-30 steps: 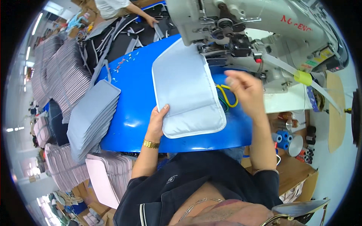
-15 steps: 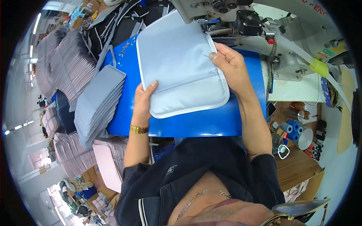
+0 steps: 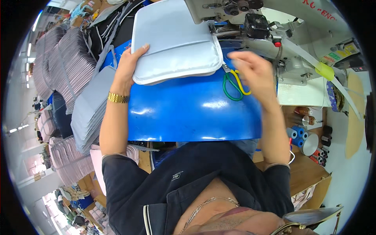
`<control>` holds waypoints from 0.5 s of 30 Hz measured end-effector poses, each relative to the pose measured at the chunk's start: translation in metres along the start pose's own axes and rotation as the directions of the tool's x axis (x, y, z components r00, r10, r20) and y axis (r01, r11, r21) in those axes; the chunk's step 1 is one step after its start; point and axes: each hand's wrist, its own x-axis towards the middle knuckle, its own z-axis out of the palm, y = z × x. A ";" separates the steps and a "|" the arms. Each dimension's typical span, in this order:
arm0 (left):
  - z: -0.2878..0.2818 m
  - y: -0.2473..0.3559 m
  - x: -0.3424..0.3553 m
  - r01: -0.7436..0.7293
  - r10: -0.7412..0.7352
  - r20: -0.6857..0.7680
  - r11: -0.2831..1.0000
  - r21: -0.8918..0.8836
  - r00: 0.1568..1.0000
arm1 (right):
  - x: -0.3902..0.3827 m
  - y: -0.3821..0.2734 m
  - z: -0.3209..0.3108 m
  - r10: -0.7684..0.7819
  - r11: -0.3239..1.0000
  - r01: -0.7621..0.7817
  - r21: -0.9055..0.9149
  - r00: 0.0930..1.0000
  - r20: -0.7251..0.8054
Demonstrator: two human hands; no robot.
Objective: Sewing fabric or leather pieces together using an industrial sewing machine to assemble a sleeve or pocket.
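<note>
A light grey padded fabric panel (image 3: 176, 37) with rounded corners, white-bound edges and a seam across it lies over the blue table, its right edge by the sewing machine head (image 3: 235, 15). My left hand (image 3: 128, 66) grips its lower left edge, thumb on top. Off the panel, my right hand (image 3: 256, 74) hovers to its right, fingers partly curled and smeared by motion. Between that hand and the panel rest scissors (image 3: 237, 80) with one green and one yellow handle; the panel's corner is close to their blades.
A stack of grey panels (image 3: 92, 113) leans at the left of the blue tabletop (image 3: 188, 113). Behind it stand tied bundles of pinkish pieces (image 3: 70, 62). Dark strips lie at the back left. Thread cones (image 3: 299, 135) stand low at the right, below the white machine bed (image 3: 301, 92).
The panel has shifted left and away from me, with my left hand on it. My right hand has let go of its edge and moved right. The scissors have come into view.
</note>
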 end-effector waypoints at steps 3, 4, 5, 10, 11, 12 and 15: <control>-0.005 -0.012 0.015 -0.013 0.015 0.043 0.998 -0.064 0.999 | -0.041 -0.034 -0.076 -0.264 0.926 0.170 -0.338 0.930 -0.255; -0.006 -0.018 0.017 -0.017 0.028 0.095 0.993 -0.117 0.995 | -0.052 -0.044 -0.108 -0.346 0.902 0.189 -0.389 0.855 -0.387; -0.007 -0.026 0.019 -0.012 0.019 0.058 0.993 -0.114 0.998 | -0.061 -0.059 -0.147 -0.445 0.822 0.174 -0.542 0.789 -0.422; 0.005 -0.073 0.019 -0.138 0.154 -0.087 0.977 0.163 0.984 | -0.035 -0.119 -0.328 -0.826 0.294 -0.003 -0.956 0.502 -0.256; 0.010 -0.081 0.016 -0.205 0.262 -0.146 0.924 0.322 0.954 | -0.024 -0.131 -0.357 -0.810 0.350 -0.021 -0.936 0.495 -0.314; 0.014 -0.089 0.007 -0.285 0.356 -0.101 0.862 0.419 0.929 | -0.013 -0.141 -0.381 -0.776 0.311 -0.144 -0.939 0.532 -0.339; 0.037 -0.099 -0.017 -0.519 0.589 0.057 0.658 0.546 0.806 | 0.008 -0.140 -0.424 -0.634 0.556 -0.136 -0.820 0.569 -0.524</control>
